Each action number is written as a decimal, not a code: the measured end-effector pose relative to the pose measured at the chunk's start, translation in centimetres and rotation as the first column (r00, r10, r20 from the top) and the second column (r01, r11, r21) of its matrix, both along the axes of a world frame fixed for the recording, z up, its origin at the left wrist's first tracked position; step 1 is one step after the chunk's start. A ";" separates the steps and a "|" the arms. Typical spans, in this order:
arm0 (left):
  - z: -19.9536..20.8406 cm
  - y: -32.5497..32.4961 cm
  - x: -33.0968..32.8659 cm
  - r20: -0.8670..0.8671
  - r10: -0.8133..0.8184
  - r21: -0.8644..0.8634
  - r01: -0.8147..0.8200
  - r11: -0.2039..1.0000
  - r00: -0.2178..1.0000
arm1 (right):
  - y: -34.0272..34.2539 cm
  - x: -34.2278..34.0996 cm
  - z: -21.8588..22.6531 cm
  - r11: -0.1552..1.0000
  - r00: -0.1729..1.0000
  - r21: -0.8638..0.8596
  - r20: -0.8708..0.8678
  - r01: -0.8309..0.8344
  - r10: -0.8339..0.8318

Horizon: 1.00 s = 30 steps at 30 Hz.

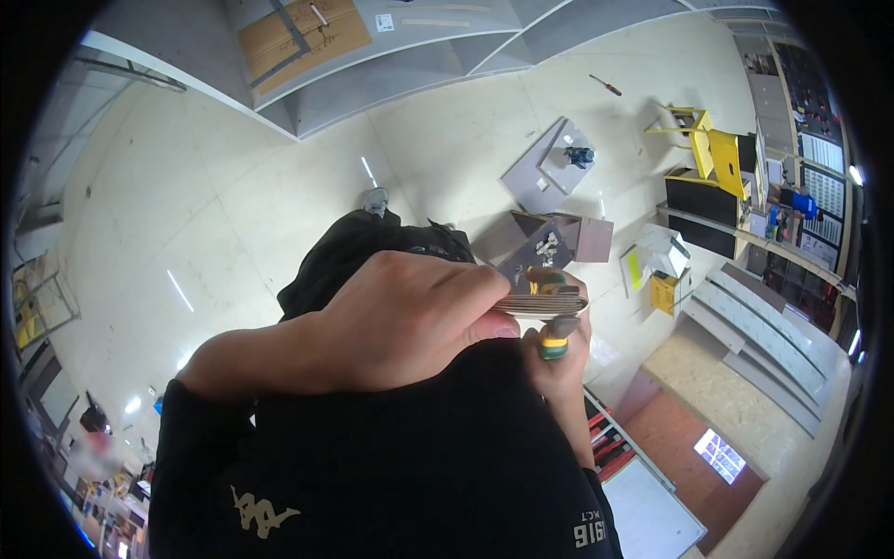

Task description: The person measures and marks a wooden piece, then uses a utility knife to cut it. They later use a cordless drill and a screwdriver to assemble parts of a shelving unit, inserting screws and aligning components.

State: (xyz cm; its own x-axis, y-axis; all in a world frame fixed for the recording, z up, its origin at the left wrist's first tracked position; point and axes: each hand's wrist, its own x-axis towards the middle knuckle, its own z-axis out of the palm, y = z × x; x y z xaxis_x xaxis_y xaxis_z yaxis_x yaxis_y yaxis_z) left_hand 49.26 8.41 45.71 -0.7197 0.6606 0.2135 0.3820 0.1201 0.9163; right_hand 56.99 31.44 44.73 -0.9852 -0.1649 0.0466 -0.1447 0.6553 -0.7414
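Observation:
My left hand (391,317) pinches a folded bundle of thin brown and pale strips (540,305) between thumb and bent fingers, in front of my chest. The layers lie flat against each other and curve round at the right end. Around the green-and-yellow handles of a pair of pliers (553,347) my right hand (566,365) is closed. The grey metal part of the pliers touches or sits right beside the bundle's right end. Whether the jaws bite on the strips cannot be made out. My right fingers are partly hidden behind the bundle.
Grey panels (535,182) with a blue power tool (579,156) lie on the floor ahead, near a grey box with small parts (545,250). A screwdriver (607,86) lies farther off. A yellow chair (724,160) stands right; a large grey cabinet (410,79) lies across the far side.

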 end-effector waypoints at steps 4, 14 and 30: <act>0.1 0.2 0.0 -0.115 0.055 0.079 -0.046 0.996 0.992 | -0.5 0.5 -0.6 0.996 0.998 -0.059 0.021 -0.059 0.061; 0.9 0.5 0.2 -0.066 0.014 0.161 -0.003 0.987 0.998 | -0.2 1.8 -2.7 0.980 0.995 -0.181 -0.029 0.086 -0.093; 0.2 -1.1 -1.6 -0.023 -0.016 -0.137 0.013 0.990 1.000 | -0.4 -1.8 -2.8 0.995 0.982 0.084 -0.177 -0.049 0.064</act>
State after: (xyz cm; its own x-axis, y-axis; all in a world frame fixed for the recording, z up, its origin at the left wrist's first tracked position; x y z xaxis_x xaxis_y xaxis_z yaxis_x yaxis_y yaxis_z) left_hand 47.70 7.32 45.96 -0.7057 0.6949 0.1377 0.4066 0.2381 0.8820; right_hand 55.23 31.06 41.95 -0.9511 -0.2301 0.2061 -0.3089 0.6979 -0.6462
